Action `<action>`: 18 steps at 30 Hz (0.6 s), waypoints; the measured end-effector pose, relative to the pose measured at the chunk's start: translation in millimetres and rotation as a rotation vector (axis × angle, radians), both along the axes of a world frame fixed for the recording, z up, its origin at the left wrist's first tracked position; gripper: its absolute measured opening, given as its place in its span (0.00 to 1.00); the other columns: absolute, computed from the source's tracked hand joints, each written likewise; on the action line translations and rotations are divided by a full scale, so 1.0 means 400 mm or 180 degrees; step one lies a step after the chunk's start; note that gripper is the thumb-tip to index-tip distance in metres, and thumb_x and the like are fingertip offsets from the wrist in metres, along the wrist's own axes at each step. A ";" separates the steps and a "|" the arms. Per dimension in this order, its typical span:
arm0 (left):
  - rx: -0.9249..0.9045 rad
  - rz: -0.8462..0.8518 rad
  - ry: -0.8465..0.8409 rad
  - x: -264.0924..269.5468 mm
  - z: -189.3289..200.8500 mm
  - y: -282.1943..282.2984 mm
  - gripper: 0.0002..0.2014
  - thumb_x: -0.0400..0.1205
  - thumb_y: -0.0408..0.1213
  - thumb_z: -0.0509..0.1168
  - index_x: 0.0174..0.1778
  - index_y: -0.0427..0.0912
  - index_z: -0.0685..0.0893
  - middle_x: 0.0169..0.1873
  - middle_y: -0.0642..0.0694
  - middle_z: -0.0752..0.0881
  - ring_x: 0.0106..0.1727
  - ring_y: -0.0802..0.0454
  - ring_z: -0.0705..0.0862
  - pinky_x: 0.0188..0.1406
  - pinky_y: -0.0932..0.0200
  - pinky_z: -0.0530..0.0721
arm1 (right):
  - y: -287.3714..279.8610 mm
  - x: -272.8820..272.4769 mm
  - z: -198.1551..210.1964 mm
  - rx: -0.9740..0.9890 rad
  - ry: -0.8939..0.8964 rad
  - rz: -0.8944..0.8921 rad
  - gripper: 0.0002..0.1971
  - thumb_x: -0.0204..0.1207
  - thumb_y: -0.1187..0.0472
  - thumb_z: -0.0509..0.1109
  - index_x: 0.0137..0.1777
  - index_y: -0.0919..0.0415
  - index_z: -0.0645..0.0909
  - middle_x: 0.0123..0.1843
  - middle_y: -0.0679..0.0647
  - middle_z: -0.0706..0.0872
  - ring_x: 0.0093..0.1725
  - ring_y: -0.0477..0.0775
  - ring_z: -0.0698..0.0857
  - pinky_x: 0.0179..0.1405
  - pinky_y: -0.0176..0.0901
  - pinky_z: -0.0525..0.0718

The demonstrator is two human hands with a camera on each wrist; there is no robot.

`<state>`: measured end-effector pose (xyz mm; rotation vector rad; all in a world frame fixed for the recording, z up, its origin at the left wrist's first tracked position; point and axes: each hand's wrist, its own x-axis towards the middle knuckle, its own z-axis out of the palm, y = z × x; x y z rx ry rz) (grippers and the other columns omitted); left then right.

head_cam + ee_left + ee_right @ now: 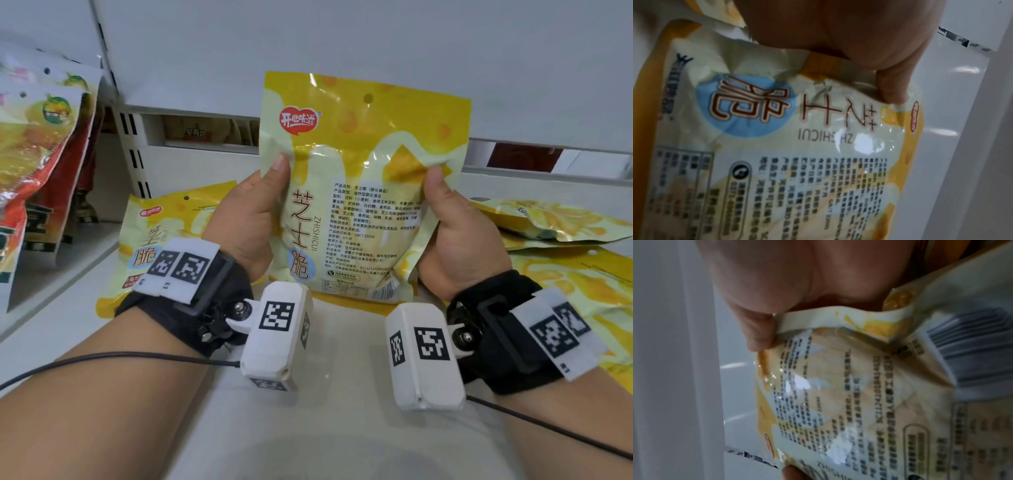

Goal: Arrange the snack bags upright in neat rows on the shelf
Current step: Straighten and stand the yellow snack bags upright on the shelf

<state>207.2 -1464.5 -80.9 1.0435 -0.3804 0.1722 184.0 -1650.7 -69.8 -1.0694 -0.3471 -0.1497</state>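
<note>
We stand at a white shelf (308, 394) whose flat board runs under both our forearms, with a pale back panel (342, 41) rising behind it. On the far left we count at least two orange-and-yellow snack bags (37, 164) standing and leaning against each other; more may sit behind them, but we cannot tell. Of the yellow cheese-snack bags we count one held bag (356, 192), upright above the shelf board in the centre with its printed back facing us, one flat bag (154, 246) lying on the shelf behind our left wrist, and a loose pile (561, 240) of at least two more lying flat on the right, partly overlapping. Our left hand (250, 219) grips the held bag's left edge, thumb pressed on the printed face and fingers (890, 87) curled behind, clamped on the foil. Our right hand (459, 233) grips the bag's right edge the same way, thumb on the face, the rest of the hand wrapped round the crumpled side seam. The right wrist view shows the barcode (970, 356) near that grip. Each wrist carries one black strap with a white camera box (274, 339) bearing square markers, two boxes in all, each trailing a thin black cable (102, 359).
</note>
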 end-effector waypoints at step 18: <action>-0.0749 0.0411 0.0611 -0.032 0.069 0.025 0.19 0.83 0.47 0.62 0.65 0.40 0.84 0.58 0.37 0.88 0.59 0.37 0.87 0.61 0.34 0.82 | -0.020 0.007 -0.005 -0.0660 -0.0040 -0.0484 0.05 0.74 0.66 0.68 0.41 0.54 0.81 0.37 0.49 0.85 0.34 0.46 0.80 0.30 0.36 0.75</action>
